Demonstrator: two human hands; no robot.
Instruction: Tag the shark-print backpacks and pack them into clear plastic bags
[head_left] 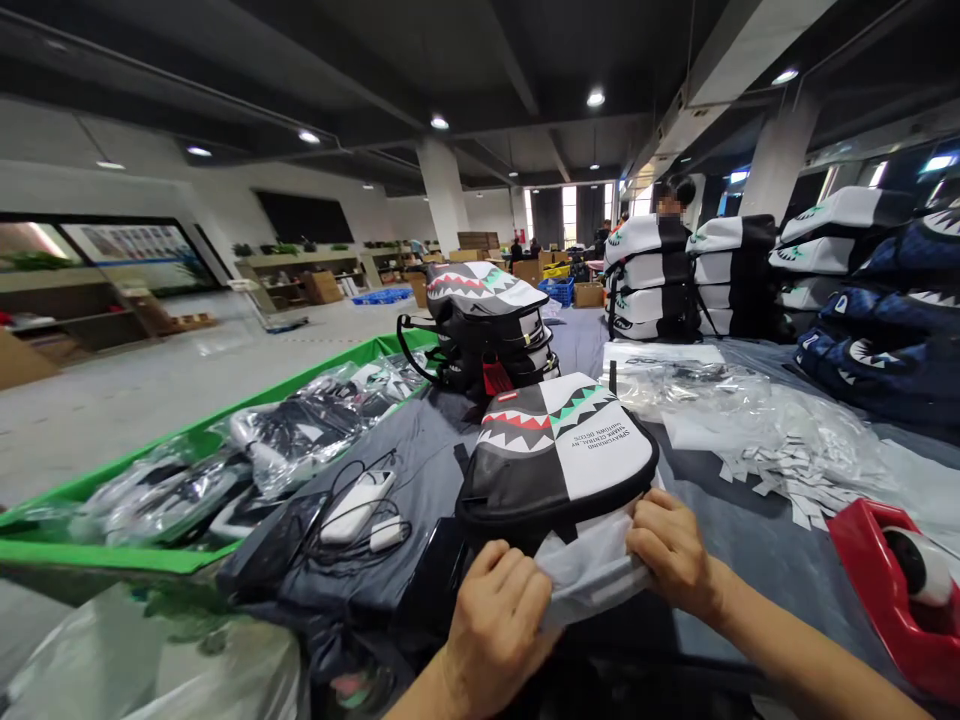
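Observation:
A black-and-white backpack (562, 440) with a printed shark mouth lies flat on the dark-covered table in front of me. At its near end is a thin, whitish plastic bag (596, 570). My left hand (499, 620) is closed on the left part of the bag's edge. My right hand (671, 545) grips the bag's right part, close against the backpack's lower corner. Between both hands the plastic is stretched, and the near end of the backpack meets it. How far the backpack reaches into the plastic I cannot make out.
Stacked backpacks stand behind (487, 310) and at the back right (652, 270). A green-rimmed bin (127, 560) at left holds plastic-wrapped bags. White power banks with cables (360, 505), clear plastic bags (780, 420), paper slips (795, 475) and a red tape dispenser (885, 590) lie around.

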